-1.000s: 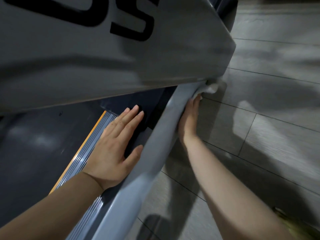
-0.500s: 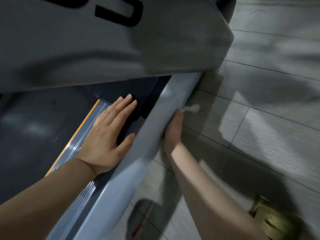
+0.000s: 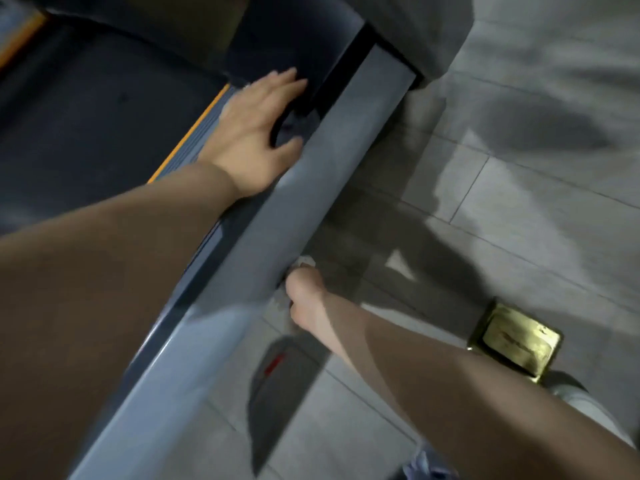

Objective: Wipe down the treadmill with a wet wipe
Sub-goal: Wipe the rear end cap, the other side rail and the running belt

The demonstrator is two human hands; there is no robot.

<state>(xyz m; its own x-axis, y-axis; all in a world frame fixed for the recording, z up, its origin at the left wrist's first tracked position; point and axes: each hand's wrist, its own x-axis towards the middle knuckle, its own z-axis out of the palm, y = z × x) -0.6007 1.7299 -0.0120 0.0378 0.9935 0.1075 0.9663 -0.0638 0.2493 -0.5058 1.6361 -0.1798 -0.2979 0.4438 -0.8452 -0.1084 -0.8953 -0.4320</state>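
Note:
The treadmill's grey side rail (image 3: pixel 332 147) runs diagonally from the upper right to the lower left, with the dark belt (image 3: pixel 86 109) and an orange-edged foot strip to its left. My left hand (image 3: pixel 256 129) rests flat on the foot strip beside the rail, fingers straight. My right hand (image 3: pixel 304 299) presses against the rail's outer side low down. A small piece of the white wet wipe (image 3: pixel 306 262) shows just above its fingers. The fingers themselves are hidden against the rail.
Grey floor tiles (image 3: pixel 519 202) lie to the right of the treadmill. A brass floor socket cover (image 3: pixel 516 337) sits in the floor at the right. A dark object with a red mark (image 3: pixel 280 368) lies on the floor below my right forearm.
My right hand has slid with the wipe down the rail's outer side, toward me. The view has dropped below the treadmill's grey upper cover. My left hand stays on the foot strip.

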